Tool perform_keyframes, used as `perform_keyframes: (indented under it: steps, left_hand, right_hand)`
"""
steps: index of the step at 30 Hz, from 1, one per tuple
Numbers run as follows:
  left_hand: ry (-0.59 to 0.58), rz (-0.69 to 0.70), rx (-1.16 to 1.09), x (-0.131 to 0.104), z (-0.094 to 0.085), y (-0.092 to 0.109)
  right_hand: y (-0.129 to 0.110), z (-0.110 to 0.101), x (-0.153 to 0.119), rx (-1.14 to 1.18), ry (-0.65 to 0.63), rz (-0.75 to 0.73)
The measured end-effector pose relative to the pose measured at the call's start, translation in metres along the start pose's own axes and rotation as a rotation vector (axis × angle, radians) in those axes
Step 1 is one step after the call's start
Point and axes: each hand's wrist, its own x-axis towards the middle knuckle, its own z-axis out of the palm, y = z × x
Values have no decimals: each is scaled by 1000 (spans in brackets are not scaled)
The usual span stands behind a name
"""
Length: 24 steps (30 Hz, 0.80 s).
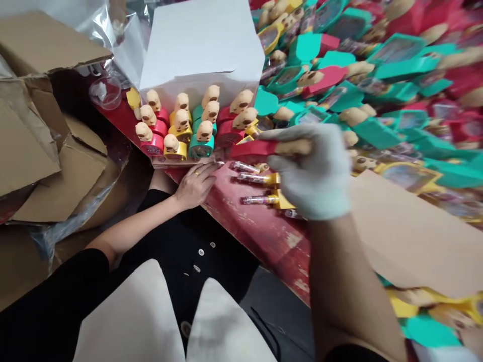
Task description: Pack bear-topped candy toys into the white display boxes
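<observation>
Your gloved right hand (pixel 315 168) has its fingers clamped on the red animal-topped toy (pixel 252 150) beside the white box (pixel 204 40), probably light, stiff plastic best gripped at the figure (pixel 294 147); your left hand (pixel 196 186) lies with fingers extended.

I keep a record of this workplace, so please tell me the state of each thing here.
White box: open, lid raised
Boxed toys: in rows, heads up
Red toy: held
Right hand: gloved, gripping red toy
Left hand: bare, fingers extended
Toy pile: heaped loosely
Cardboard box: flaps open
Table: paint worn
</observation>
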Motion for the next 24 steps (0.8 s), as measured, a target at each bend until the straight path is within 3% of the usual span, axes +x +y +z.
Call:
perform_keyframes:
  steps: [3,7,11,15,19,21,24]
  left_hand:
    - [-30,9,4,0,0,-1]
    - [-95,-25,4,-1,-1,0]
    - [-110,-47,-14,-2,-2,2]
    - [-107,-38,-37,0,2,3]
    - [-80,12,-66,-8,-4,9]
    - [43,3,-88,-17,-22,7]
    - [501,-227,0,-22,-65,-12]
  right_hand:
    - [6,25,13,-55,-82,-11]
    - [3,14,45,-160,-385,40]
    - [-4,12,50,-185,-487,54]
    - [4,36,30,-302,-411,92]
    - [17,61,20,-405,-16,19]
    - [24,70,21,-329,61,-11]
    - [41,82,31,-103,-122,43]
